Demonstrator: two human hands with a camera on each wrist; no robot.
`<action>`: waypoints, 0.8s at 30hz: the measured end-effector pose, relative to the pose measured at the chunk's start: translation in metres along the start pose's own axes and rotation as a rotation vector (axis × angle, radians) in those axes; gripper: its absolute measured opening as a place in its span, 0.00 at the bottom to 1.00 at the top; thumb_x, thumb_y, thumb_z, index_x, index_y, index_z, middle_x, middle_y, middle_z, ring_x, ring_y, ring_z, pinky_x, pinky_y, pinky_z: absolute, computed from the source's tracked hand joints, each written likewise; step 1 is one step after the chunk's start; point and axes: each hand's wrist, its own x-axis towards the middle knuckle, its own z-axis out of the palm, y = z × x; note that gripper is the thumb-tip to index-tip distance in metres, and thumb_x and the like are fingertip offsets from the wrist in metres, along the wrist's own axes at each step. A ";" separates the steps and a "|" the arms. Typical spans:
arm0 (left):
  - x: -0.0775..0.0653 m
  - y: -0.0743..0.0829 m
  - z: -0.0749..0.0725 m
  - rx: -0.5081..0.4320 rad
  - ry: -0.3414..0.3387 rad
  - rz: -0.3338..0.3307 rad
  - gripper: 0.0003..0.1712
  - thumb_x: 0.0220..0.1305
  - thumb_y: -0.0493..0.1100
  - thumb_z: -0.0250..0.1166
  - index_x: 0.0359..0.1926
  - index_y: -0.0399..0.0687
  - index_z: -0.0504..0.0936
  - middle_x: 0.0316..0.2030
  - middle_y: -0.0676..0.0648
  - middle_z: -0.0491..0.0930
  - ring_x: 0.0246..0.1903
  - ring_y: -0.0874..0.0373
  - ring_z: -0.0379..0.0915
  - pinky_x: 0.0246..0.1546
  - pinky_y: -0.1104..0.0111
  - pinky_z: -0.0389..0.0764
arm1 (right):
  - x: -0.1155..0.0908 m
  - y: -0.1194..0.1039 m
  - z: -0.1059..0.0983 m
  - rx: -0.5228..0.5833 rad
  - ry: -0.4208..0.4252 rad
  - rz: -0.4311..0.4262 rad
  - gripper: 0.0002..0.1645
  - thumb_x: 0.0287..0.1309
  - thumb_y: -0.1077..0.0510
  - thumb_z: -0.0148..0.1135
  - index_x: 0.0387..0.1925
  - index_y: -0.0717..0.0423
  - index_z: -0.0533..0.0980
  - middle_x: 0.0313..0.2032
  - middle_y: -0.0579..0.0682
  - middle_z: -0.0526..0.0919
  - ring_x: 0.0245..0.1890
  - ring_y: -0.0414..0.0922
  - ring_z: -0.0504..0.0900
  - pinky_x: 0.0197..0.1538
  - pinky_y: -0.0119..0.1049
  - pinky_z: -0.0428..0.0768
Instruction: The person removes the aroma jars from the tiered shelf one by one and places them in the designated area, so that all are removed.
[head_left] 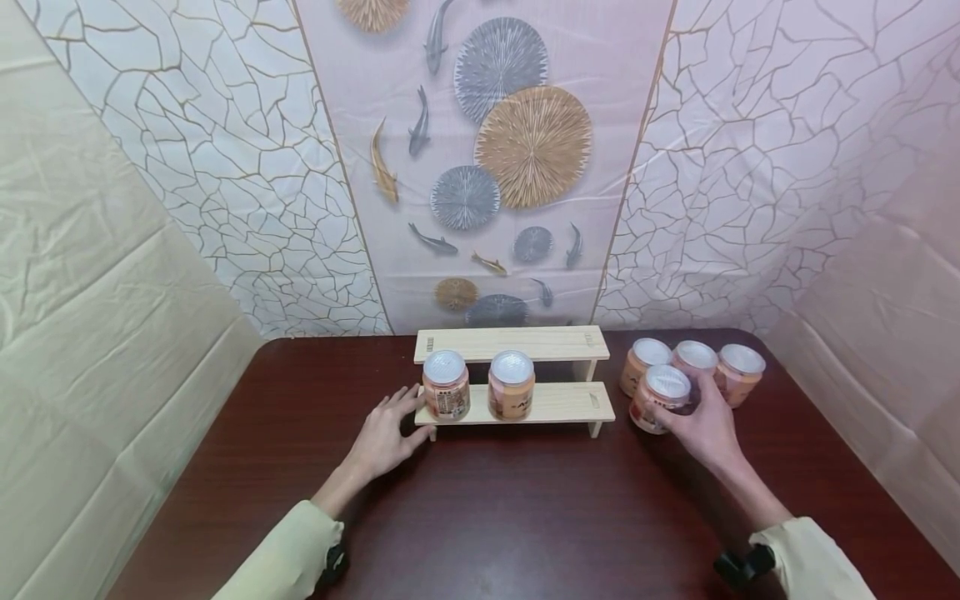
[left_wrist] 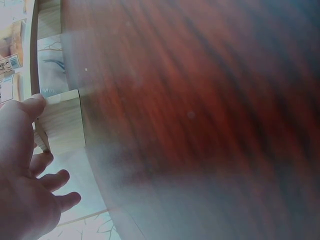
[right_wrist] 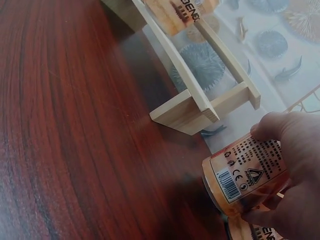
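Observation:
At the left end of a two-step wooden shelf (head_left: 555, 403), my left hand (head_left: 386, 435) holds the lower step, thumb at its front edge and fingers round the end. A lidded jar (head_left: 446, 387) with a printed label stands on that step beside the hand. Another jar (head_left: 512, 387) stands to its right. Over on the right, my right hand (head_left: 705, 421) grips a jar (right_wrist: 247, 170) by its side, thumb on one side and fingers on the other. Its label with a barcode faces the right wrist camera. In the head view this jar overlaps the ones behind it.
Behind the gripped jar stand three more jars, a left one (head_left: 637, 367), a middle one (head_left: 693, 354) and a right one (head_left: 738, 375). The upper step (head_left: 517, 343) is bare wood. The dark table (head_left: 487, 517) ends at a patterned cloth backdrop (head_left: 480, 250).

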 end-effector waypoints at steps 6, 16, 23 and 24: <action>0.000 0.000 0.000 0.007 0.001 -0.002 0.29 0.57 0.44 0.76 0.57 0.33 0.81 0.61 0.30 0.74 0.62 0.32 0.68 0.61 0.37 0.66 | -0.001 0.003 0.002 -0.006 -0.001 0.005 0.46 0.45 0.63 0.79 0.64 0.68 0.66 0.53 0.71 0.76 0.50 0.62 0.77 0.50 0.47 0.72; -0.001 0.000 0.001 0.010 0.000 -0.006 0.29 0.57 0.44 0.75 0.57 0.33 0.82 0.61 0.30 0.74 0.62 0.32 0.68 0.61 0.37 0.66 | -0.004 0.009 0.005 -0.033 0.007 0.003 0.43 0.44 0.61 0.80 0.60 0.67 0.68 0.50 0.69 0.78 0.45 0.62 0.79 0.45 0.42 0.70; -0.001 0.001 0.000 0.005 -0.001 -0.005 0.30 0.57 0.44 0.76 0.57 0.34 0.81 0.61 0.30 0.74 0.62 0.32 0.68 0.62 0.38 0.66 | -0.007 0.010 0.007 -0.036 0.003 0.014 0.42 0.44 0.62 0.80 0.58 0.67 0.68 0.49 0.68 0.78 0.43 0.61 0.80 0.43 0.39 0.72; -0.001 0.001 0.000 0.005 -0.001 -0.005 0.30 0.57 0.44 0.76 0.57 0.34 0.81 0.61 0.30 0.74 0.62 0.32 0.68 0.62 0.38 0.66 | -0.007 0.010 0.007 -0.035 0.001 0.015 0.42 0.44 0.62 0.80 0.58 0.68 0.68 0.49 0.68 0.78 0.43 0.61 0.80 0.42 0.38 0.73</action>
